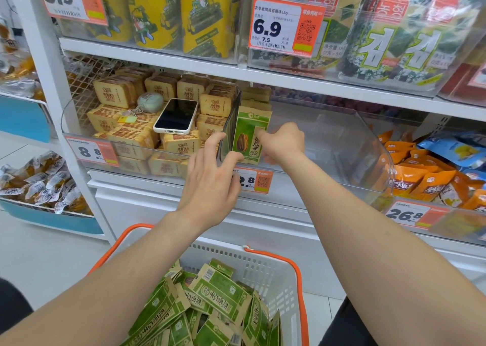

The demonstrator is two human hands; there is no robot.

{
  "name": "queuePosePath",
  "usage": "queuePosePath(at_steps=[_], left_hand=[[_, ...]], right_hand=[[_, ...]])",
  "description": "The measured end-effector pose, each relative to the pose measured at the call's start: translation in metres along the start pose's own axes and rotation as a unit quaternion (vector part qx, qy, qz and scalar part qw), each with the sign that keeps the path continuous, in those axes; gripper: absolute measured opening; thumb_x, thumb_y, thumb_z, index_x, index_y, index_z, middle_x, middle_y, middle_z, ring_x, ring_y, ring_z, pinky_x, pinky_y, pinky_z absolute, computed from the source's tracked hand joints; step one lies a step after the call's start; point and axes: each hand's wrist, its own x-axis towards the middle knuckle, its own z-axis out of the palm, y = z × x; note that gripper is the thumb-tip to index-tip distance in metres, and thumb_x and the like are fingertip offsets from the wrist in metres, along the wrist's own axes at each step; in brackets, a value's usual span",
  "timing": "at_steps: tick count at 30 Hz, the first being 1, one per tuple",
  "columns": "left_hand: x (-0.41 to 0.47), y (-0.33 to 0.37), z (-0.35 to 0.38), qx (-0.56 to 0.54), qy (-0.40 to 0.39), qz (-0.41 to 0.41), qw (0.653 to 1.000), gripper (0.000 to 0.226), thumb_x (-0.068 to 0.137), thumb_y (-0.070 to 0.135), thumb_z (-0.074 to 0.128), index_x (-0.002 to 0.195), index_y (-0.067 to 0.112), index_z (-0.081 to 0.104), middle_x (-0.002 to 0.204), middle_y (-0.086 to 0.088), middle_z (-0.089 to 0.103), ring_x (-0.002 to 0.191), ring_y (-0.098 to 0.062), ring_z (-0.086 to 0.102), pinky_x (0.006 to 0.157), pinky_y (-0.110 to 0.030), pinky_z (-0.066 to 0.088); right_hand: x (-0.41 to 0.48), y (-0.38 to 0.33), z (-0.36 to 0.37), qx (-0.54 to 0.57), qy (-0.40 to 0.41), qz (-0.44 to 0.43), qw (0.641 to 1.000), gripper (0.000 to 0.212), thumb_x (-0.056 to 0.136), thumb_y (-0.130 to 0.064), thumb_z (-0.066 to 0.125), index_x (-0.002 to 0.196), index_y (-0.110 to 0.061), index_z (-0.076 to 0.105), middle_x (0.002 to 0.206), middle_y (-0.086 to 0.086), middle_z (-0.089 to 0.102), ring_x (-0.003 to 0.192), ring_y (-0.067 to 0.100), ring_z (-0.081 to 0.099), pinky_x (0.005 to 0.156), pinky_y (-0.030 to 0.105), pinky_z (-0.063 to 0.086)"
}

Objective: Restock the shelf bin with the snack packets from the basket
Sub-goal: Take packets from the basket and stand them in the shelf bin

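Note:
A green and brown snack packet (248,138) stands upright at the left end of the clear shelf bin (334,145), with a few more packets upright behind it. My right hand (285,144) pinches its right edge, index finger on the front face and thumb lower down. My left hand (210,180) is spread open, its thumb touching the packet's lower left corner and its index finger along the bin's left wall. Below, the white basket (265,265) with orange handles holds several of the same packets (215,301) in a loose heap.
A phone (176,115) and a keychain lie on tan toast packs (131,140) in the left neighbouring bin. Orange and blue packets (426,180) fill the bin on the right. A 2.8 price tag (252,181) hangs on the bin's front. A shelf runs close above.

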Motion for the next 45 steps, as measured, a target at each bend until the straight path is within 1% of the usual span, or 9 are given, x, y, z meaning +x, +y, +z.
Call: queuePosePath(at_steps=[6, 12, 22, 25, 28, 32, 38, 42, 45], left_hand=[[-0.001, 0.0, 0.0, 0.023, -0.011, 0.007, 1.0, 0.035, 0.094, 0.02, 0.065, 0.128, 0.022, 0.058, 0.159, -0.016, 0.029, 0.127, -0.037, 0.047, 0.108, -0.052, 0.036], [-0.003, -0.004, -0.002, 0.027, -0.017, 0.022, 0.999, 0.035, 0.094, 0.02, 0.067, 0.127, 0.022, 0.057, 0.16, -0.014, 0.027, 0.129, -0.037, 0.046, 0.108, -0.051, 0.036], [-0.002, -0.007, 0.0, 0.027, -0.019, 0.027, 0.999, 0.035, 0.093, 0.02, 0.067, 0.127, 0.022, 0.058, 0.16, -0.014, 0.026, 0.126, -0.036, 0.046, 0.107, -0.05, 0.035], [-0.003, -0.006, -0.001, 0.026, -0.014, 0.033, 0.999, 0.039, 0.092, 0.016, 0.067, 0.13, 0.019, 0.057, 0.159, -0.016, 0.027, 0.127, -0.037, 0.045, 0.106, -0.049, 0.037], [-0.008, -0.006, 0.0, 0.035, 0.025, 0.038, 0.998, 0.041, 0.087, 0.009, 0.064, 0.128, 0.013, 0.058, 0.151, -0.019, 0.035, 0.123, -0.038, 0.044, 0.1, -0.048, 0.04], [-0.019, -0.017, 0.001, 0.076, 0.076, 0.136, 0.985, 0.026, 0.081, 0.005, 0.063, 0.107, 0.007, 0.061, 0.115, -0.016, 0.049, 0.097, -0.035, 0.046, 0.078, -0.045, 0.039], [-0.052, -0.033, 0.022, 0.054, -0.146, 0.186, 0.97, 0.013, 0.088, 0.02, 0.051, 0.097, 0.012, 0.056, 0.089, -0.006, 0.056, 0.068, -0.035, 0.058, 0.054, -0.039, 0.04], [-0.077, -0.022, 0.031, 0.096, -0.412, 0.123, 0.898, 0.018, 0.101, 0.031, 0.047, 0.111, 0.02, 0.058, 0.11, -0.002, 0.064, 0.096, -0.03, 0.065, 0.07, -0.038, 0.044], [-0.104, -0.014, 0.041, 0.098, -0.529, 0.106, 0.836, 0.024, 0.104, 0.032, 0.046, 0.116, 0.019, 0.063, 0.117, -0.005, 0.067, 0.104, -0.029, 0.065, 0.082, -0.039, 0.054]], right_hand=[[-0.005, -0.005, 0.002, 0.043, 0.005, -0.046, 0.998, 0.025, 0.093, -0.042, 0.072, 0.1, -0.018, 0.077, 0.106, 0.005, 0.075, 0.099, 0.026, 0.07, 0.089, 0.04, 0.061], [-0.006, -0.01, 0.008, 0.056, -0.022, -0.032, 0.998, 0.017, 0.086, -0.042, 0.075, 0.081, -0.027, 0.069, 0.095, 0.003, 0.076, 0.089, 0.03, 0.076, 0.081, 0.046, 0.065], [-0.009, -0.01, 0.005, 0.039, -0.019, -0.04, 0.998, 0.019, 0.088, -0.036, 0.077, 0.094, -0.019, 0.075, 0.101, 0.003, 0.071, 0.091, 0.029, 0.074, 0.084, 0.044, 0.064], [-0.011, -0.01, -0.001, 0.028, -0.017, -0.052, 0.998, 0.023, 0.091, -0.034, 0.073, 0.104, -0.015, 0.076, 0.106, 0.003, 0.07, 0.103, 0.024, 0.068, 0.089, 0.033, 0.057], [-0.023, -0.014, -0.011, 0.009, -0.023, -0.066, 0.998, 0.025, 0.095, -0.031, 0.065, 0.108, -0.012, 0.074, 0.113, 0.006, 0.068, 0.102, 0.023, 0.06, 0.083, 0.028, 0.047], [-0.054, -0.023, -0.023, -0.025, -0.023, -0.157, 0.987, 0.021, 0.093, -0.023, 0.054, 0.085, -0.019, 0.073, 0.09, 0.002, 0.073, 0.089, 0.022, 0.068, 0.078, 0.034, 0.056], [-0.128, -0.029, -0.034, -0.15, 0.029, -0.368, 0.917, 0.018, 0.088, -0.023, 0.049, 0.087, -0.02, 0.067, 0.086, 0.002, 0.066, 0.078, 0.027, 0.058, 0.062, 0.035, 0.045], [-0.166, -0.004, -0.026, -0.295, -0.109, -0.351, 0.882, 0.02, 0.091, -0.029, 0.051, 0.092, -0.016, 0.066, 0.089, 0.012, 0.066, 0.075, 0.035, 0.052, 0.063, 0.034, 0.037], [-0.184, 0.026, -0.018, -0.393, -0.24, -0.337, 0.821, 0.014, 0.093, -0.024, 0.054, 0.086, -0.012, 0.058, 0.084, 0.008, 0.052, 0.077, 0.034, 0.052, 0.062, 0.032, 0.036]])
